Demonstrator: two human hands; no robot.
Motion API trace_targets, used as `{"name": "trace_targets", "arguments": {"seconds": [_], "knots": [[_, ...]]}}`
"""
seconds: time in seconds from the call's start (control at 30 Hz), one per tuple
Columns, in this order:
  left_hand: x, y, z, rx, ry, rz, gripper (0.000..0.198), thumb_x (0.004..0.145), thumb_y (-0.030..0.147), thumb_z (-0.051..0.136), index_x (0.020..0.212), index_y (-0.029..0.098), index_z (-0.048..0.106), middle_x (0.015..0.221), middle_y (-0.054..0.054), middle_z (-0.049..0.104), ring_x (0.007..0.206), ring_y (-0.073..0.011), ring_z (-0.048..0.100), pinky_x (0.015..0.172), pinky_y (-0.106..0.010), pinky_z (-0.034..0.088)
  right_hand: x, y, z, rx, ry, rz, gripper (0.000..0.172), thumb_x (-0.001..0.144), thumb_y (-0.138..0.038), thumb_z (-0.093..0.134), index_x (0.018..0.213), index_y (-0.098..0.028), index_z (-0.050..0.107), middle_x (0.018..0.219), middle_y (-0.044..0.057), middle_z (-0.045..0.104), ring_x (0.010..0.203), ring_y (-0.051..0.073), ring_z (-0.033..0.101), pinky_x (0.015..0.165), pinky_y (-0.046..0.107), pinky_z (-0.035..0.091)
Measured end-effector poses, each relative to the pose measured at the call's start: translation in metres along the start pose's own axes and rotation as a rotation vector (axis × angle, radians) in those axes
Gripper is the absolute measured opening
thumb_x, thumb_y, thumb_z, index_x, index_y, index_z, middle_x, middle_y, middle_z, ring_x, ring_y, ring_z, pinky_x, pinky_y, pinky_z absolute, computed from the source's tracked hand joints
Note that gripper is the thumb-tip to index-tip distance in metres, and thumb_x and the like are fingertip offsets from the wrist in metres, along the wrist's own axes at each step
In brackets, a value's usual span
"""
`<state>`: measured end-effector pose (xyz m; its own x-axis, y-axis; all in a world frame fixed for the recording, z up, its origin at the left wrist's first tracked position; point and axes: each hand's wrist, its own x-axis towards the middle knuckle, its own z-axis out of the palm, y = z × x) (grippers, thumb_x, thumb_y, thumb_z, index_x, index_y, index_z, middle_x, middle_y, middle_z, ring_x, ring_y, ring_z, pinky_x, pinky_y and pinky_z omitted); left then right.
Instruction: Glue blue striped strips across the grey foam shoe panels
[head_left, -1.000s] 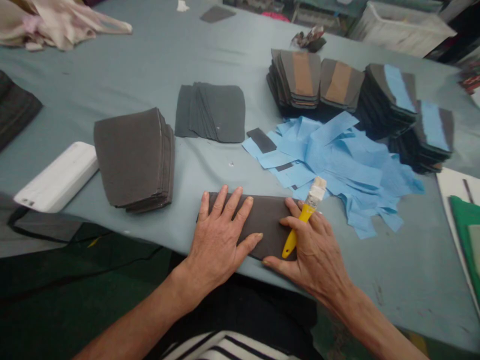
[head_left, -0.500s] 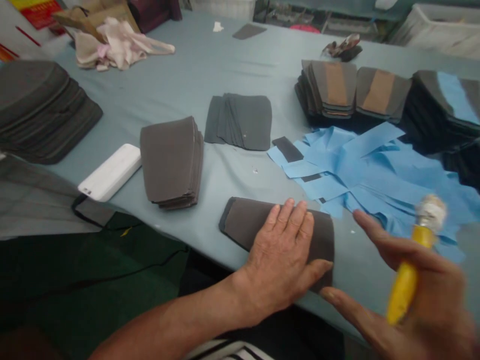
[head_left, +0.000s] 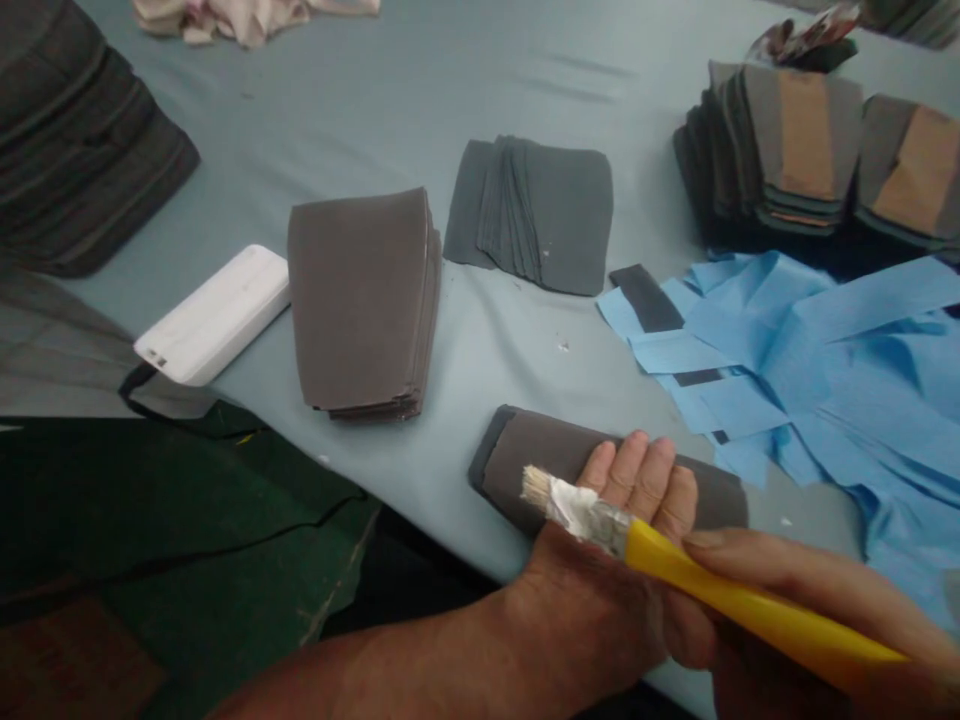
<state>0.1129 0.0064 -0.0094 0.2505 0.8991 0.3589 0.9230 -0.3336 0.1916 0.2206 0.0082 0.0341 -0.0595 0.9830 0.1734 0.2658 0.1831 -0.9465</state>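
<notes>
Yellow-handled brush (head_left: 667, 560) set slantwise across the lower right of the frame, bristle end up and left, handle running down toward the right edge. Right hand (head_left: 840, 580) enters from the lower right corner, partly cut off by the frame; its grip is clamped on the handle, one long digit stretched along the upper side, others curled beneath. White matter coats the metal collar and the base of the bristles; the pale tips show in front of the dark panel (head_left: 551, 450), contact with it cannot be told. Panel lies at lower centre, close to the near edge of the desk (head_left: 360, 90), its left end edged with a darker band. Left hand (head_left: 592, 600) rests on its middle, palm down, forearm slanting up from the bottom edge left of centre; four fingers side by side, pointing upward, slightly bent, grip not closed on anything; thumb cannot be made out behind the brush. Brown stack (head_left: 364, 300) stands left of centre, white box (head_left: 214, 315) beside it to the left. Fanned grey pieces (head_left: 574, 220) spread at upper centre. Blue strips (head_left: 795, 370) heaped at right, well above the right hand; taped bundles (head_left: 806, 140) fill the upper right. Dark pile (head_left: 75, 150) at upper left, pale cloth (head_left: 247, 15) cut by the top edge.
</notes>
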Motion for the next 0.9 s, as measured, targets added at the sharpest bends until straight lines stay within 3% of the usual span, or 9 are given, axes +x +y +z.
{"name": "trace_targets", "arguments": {"seconds": [0.1,0.2,0.3,0.43,0.53,0.63,0.8,0.9], "knots": [[0.002,0.001,-0.003,0.012,0.069,-0.042,0.052,0.110,0.034,0.040,0.152,0.009,0.058,0.160,-0.011,0.060,0.153,-0.0302,0.051,0.132,-0.046,0.032,0.016,-0.014,0.025,0.077,-0.010,0.089,0.034,0.110,-0.030,0.048,0.092,-0.029,0.076,0.071,0.002,0.069,0.059,0.019,0.068,0.052,0.030,0.056],[0.006,0.001,-0.004,0.024,0.040,-0.058,0.051,0.113,0.032,0.034,0.153,0.012,0.058,0.159,-0.008,0.062,0.150,-0.0262,0.055,0.128,-0.042,0.040,0.031,-0.022,0.038,0.116,-0.045,0.136,0.026,0.107,-0.033,0.060,0.086,-0.028,0.075,0.056,-0.003,0.058,0.044,0.013,0.056,0.044,0.025,0.046],[0.007,0.001,-0.007,0.053,-0.007,-0.045,0.053,0.114,0.029,0.029,0.159,0.012,0.051,0.162,-0.008,0.059,0.152,-0.0255,0.054,0.128,-0.041,0.040,0.038,-0.027,0.041,0.068,-0.064,0.128,0.029,0.103,-0.040,0.068,0.079,-0.025,0.074,0.052,-0.005,0.058,0.043,0.011,0.056,0.050,0.024,0.049],[0.005,-0.001,-0.013,0.063,-0.063,-0.013,0.054,0.115,0.029,0.029,0.163,0.010,0.045,0.165,-0.010,0.055,0.153,-0.0255,0.052,0.130,-0.040,0.040,0.041,-0.026,0.037,-0.091,-0.167,0.075,0.033,0.106,-0.045,0.065,0.080,-0.025,0.073,0.057,-0.006,0.062,0.048,0.010,0.060,0.054,0.023,0.052],[0.005,-0.001,-0.014,0.072,-0.062,-0.030,0.054,0.115,0.029,0.028,0.164,0.011,0.044,0.165,-0.010,0.056,0.149,-0.0237,0.056,0.124,-0.038,0.046,0.043,-0.022,0.036,-0.245,-0.195,0.003,0.033,0.107,-0.046,0.063,0.084,-0.026,0.074,0.062,-0.005,0.067,0.053,0.011,0.065,0.056,0.023,0.053],[0.007,0.000,-0.013,0.080,-0.082,-0.024,0.055,0.115,0.027,0.022,0.163,0.012,0.045,0.163,-0.007,0.058,0.148,-0.0220,0.057,0.120,-0.037,0.051,0.042,-0.018,0.036,-0.367,-0.170,-0.056,0.035,0.106,-0.049,0.064,0.084,-0.025,0.075,0.065,-0.004,0.071,0.054,0.013,0.067,0.056,0.025,0.053],[0.009,0.002,-0.009,0.056,-0.128,-0.011,0.055,0.117,0.027,0.021,0.166,0.015,0.041,0.168,-0.005,0.052,0.153,-0.0208,0.051,0.127,-0.035,0.046,0.036,-0.011,0.037,-0.418,-0.072,-0.080,0.024,0.101,-0.047,0.073,0.091,-0.025,0.078,0.081,-0.001,0.080,0.072,0.017,0.076,0.073,0.030,0.059],[0.010,0.002,-0.007,-0.118,-0.183,-0.017,0.053,0.116,0.023,0.026,0.166,0.011,0.039,0.170,-0.009,0.049,0.156,-0.0235,0.048,0.129,-0.037,0.043,0.036,-0.013,0.039,-0.382,-0.037,-0.060,0.022,0.099,-0.045,0.075,0.091,-0.025,0.079,0.074,-0.002,0.076,0.065,0.016,0.072,0.072,0.030,0.059]]}}
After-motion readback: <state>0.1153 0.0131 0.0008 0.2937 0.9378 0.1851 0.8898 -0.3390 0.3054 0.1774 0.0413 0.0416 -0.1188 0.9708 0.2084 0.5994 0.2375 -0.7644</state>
